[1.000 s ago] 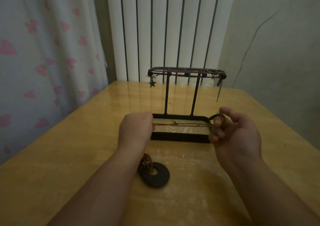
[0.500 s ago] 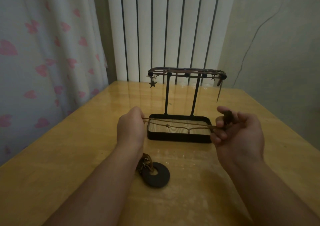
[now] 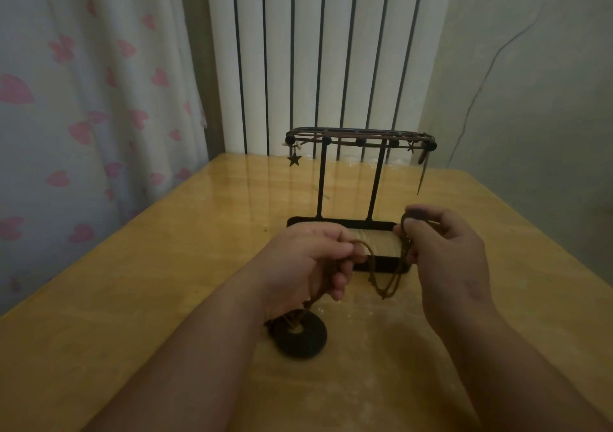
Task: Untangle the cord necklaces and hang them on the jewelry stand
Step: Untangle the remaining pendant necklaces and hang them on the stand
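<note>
In the head view, a brown cord necklace [image 3: 381, 282] is clutched in the curled left hand [image 3: 311, 262] and pinched by the right hand [image 3: 444, 252]. It sags between them, just in front of the jewelry stand [image 3: 361, 139]. Its ring pendant [image 3: 305, 342] is laid on the table [image 3: 132, 299]. The cord's run through the left fist is hidden.

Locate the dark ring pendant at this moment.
Head view, low centre: the ring pendant lies on the table under the left hand, which holds its cord, in front of the stand.
</note>
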A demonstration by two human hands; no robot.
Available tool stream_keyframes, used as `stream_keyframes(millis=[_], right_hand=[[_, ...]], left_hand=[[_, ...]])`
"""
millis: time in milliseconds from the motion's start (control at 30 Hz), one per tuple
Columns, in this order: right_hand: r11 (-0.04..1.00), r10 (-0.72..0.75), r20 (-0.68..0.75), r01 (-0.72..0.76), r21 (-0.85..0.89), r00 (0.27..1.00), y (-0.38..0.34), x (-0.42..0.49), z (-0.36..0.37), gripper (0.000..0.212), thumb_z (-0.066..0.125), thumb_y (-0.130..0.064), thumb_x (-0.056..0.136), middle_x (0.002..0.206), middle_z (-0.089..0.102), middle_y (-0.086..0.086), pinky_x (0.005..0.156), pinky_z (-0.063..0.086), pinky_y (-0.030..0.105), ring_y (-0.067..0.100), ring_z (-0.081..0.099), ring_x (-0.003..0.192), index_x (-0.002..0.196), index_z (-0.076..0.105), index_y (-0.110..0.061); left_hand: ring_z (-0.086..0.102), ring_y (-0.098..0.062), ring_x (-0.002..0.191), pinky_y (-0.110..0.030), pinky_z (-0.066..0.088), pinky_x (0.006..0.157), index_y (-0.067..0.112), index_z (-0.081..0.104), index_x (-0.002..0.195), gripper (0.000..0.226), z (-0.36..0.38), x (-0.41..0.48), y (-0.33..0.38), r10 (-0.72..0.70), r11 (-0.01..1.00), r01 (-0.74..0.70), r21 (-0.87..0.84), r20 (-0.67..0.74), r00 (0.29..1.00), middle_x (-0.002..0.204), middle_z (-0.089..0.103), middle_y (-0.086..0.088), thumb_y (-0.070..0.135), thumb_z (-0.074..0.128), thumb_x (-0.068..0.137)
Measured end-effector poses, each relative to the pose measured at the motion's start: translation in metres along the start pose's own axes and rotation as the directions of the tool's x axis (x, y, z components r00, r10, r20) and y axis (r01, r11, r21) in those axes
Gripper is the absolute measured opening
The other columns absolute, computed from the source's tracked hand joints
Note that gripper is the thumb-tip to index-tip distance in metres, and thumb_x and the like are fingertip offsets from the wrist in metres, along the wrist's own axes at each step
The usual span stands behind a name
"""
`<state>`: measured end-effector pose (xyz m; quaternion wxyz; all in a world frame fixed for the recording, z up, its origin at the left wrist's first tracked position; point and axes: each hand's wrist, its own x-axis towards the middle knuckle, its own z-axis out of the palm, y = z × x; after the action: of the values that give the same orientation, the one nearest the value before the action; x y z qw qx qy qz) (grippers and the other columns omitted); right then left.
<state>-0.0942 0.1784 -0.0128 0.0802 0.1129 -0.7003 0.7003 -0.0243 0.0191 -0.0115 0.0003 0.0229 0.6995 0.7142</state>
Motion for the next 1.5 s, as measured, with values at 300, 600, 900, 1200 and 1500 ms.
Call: stream_keyframes(millis=[300, 600, 900, 1200, 1500], right_hand=[[0.998, -0.025, 0.015, 0.024, 0.057, 1.0, 0.0036, 0.002, -0.0002, 0.022, 0.057, -0.016, 0.096, 0.085, 0.073, -0.004, 0.063, 0.05, 0.027, 0.012, 0.067, 0.081, 0.113, 0.054, -0.029], [1.0, -0.015, -0.002, 0.015, 0.011, 1.0, 0.0046, 0.0045, -0.0044, 0.01, 0.066, -0.022, 0.088, 0.092, 0.072, 0.004, 0.077, 0.058, 0.043, 0.026, 0.067, 0.09, 0.095, 0.061, -0.022], [0.998, 0.006, 0.005, -0.005, -0.061, 1.0, 0.007, 0.0052, -0.0041, 0.007, 0.065, -0.022, 0.088, 0.095, 0.065, 0.015, 0.071, 0.055, 0.047, 0.035, 0.062, 0.092, 0.088, 0.063, -0.015], [0.995, -0.042, 0.101, 0.051, -0.085, 0.994, 0.0072, 0.0041, -0.001, 0.022, 0.063, -0.012, 0.091, 0.097, 0.066, -0.005, 0.067, 0.055, 0.023, 0.01, 0.066, 0.09, 0.103, 0.061, -0.03], [0.969, -0.122, 0.202, 0.16, -0.187, 0.972, 0.0082, 0.0008, 0.0007, 0.017, 0.059, -0.015, 0.092, 0.091, 0.065, -0.01, 0.067, 0.049, 0.021, 0.006, 0.06, 0.085, 0.098, 0.068, -0.028]], left_hand=[[0.046, -0.012, 0.055, -0.024, 0.037, 0.05, 0.012, 0.063, 0.105, 0.017, -0.0014, 0.0007, 0.0032, 0.034, 0.997, -0.033, -0.073, 0.011, 0.999, 0.071, 0.058, -0.006, 0.009, 0.049, 0.097], [0.05, -0.016, 0.058, -0.028, 0.041, 0.054, 0.017, 0.064, 0.071, 0.037, -0.0047, 0.0041, -0.0018, 0.143, 0.989, -0.134, 0.061, -0.177, 0.974, 0.066, 0.058, -0.004, -0.006, 0.039, 0.086], [0.047, -0.01, 0.049, -0.018, 0.034, 0.043, 0.015, 0.061, 0.078, 0.03, -0.002, 0.0053, -0.0013, 0.115, 0.991, -0.1, 0.087, -0.184, 0.976, 0.065, 0.062, -0.006, -0.009, 0.048, 0.089], [0.056, -0.015, 0.058, -0.025, 0.043, 0.051, 0.006, 0.071, 0.087, 0.037, 0.0015, 0.0043, 0.0003, 0.113, 0.993, -0.115, 0.006, -0.205, 0.972, 0.073, 0.067, -0.008, -0.009, 0.037, 0.089], [0.066, -0.02, 0.072, -0.031, 0.052, 0.064, 0.015, 0.056, 0.115, 0.033, 0.0004, 0.0045, 0.0, 0.129, 0.992, -0.125, 0.035, -0.192, 0.973, 0.092, 0.075, -0.014, -0.009, 0.047, 0.094]])
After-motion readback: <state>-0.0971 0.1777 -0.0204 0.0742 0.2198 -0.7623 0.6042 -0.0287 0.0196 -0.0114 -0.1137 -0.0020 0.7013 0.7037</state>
